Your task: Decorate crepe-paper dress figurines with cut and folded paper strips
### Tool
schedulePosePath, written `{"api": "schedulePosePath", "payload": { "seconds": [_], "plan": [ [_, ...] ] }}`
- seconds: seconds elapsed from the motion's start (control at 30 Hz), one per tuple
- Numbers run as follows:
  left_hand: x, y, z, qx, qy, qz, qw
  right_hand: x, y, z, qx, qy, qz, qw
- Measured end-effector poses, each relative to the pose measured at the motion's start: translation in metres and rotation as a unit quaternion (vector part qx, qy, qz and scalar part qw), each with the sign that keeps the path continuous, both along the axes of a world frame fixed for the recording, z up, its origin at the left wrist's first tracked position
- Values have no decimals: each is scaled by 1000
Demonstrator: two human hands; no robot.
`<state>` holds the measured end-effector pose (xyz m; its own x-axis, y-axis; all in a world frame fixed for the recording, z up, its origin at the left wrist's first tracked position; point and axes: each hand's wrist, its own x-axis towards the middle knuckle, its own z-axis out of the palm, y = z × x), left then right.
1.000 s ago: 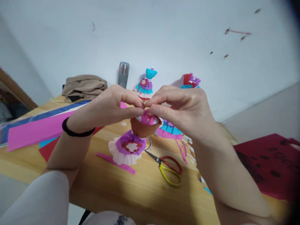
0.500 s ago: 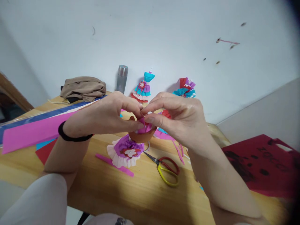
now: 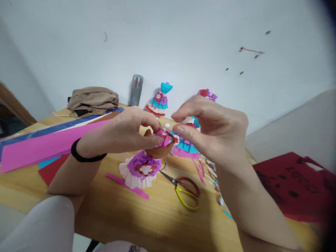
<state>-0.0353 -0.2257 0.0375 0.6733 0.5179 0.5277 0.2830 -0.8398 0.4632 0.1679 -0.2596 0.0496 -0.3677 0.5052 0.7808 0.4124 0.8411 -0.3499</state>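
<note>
My left hand (image 3: 128, 130) pinches a small dress figure (image 3: 165, 139) between thumb and fingers. Pink paper wraps the figure's top, a white knob rises from it, and a brown piece (image 3: 157, 152) curves around its lower part. My right hand (image 3: 217, 129) hovers just to the right, thumb and forefinger apart, with nothing visible between them. Below the held figure lies a ruffled purple and white skirt (image 3: 133, 171) with a flower on it; whether they are joined is hidden. Scissors (image 3: 185, 187) with red and yellow handles rest close by.
A finished paper dress (image 3: 159, 101) and a grey flask (image 3: 136, 90) stand by the wall. Another ruffled dress (image 3: 187, 147) is partly behind my right hand. Pink sheets (image 3: 47, 145), a brown cloth (image 3: 93, 99), a pink strip (image 3: 127, 185) and a red bag (image 3: 291, 189) lie around.
My right hand has let go of the pink paper and drawn away to the right, its fingers parting. The left hand keeps its pinch; the white knob shows more fully.
</note>
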Motion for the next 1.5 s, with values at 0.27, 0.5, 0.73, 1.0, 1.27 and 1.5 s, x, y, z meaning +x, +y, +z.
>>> {"api": "schedulePosePath", "payload": {
  "seconds": [0.27,0.5,0.73,1.0,1.27,1.5],
  "plan": [
    [-3,5,3,-17,27,-46,998,11,2,1,88,-181,42,979],
    [-2,4,4,-15,17,-54,998,8,4,10,139,-293,23,946],
    [-3,4,6,-12,17,-50,999,6,0,20,145,-365,16,920],
    [-3,5,5,-41,10,-72,997,8,3,20,144,-352,33,924],
    [-1,8,3,-88,14,-58,994,10,4,19,182,-366,49,911],
    [0,9,2,-93,6,-68,993,10,5,21,130,-332,56,933]
  ]
}}
